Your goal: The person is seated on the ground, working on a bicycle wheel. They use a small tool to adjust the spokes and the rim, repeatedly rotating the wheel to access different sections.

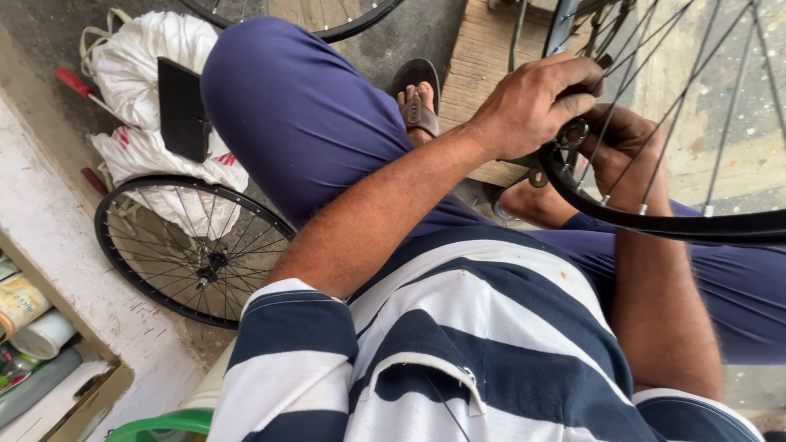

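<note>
Grey, stained concrete floor (57,33) in flat daylight. Against the left edge, a pale scuffed ledge (74,270), with tins and tubes on a shelf (33,344) beneath it. On the floor beside the ledge, a spare spoked wheel (192,250) lying flat, white sacks (135,61) behind it. Near the top edge, a worn wooden block (487,61). Green plastic rim (164,424) at the bottom.

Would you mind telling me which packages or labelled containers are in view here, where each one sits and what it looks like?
White sacks: on the ground at upper left, soft and bulging, with red markings, a flat black panel lying on them.
Labelled can: on the shelf at the far left edge, lying on its side, cream and orange label.
White cylinder: just below the can, plain.
No screens or signs are in view.
</note>
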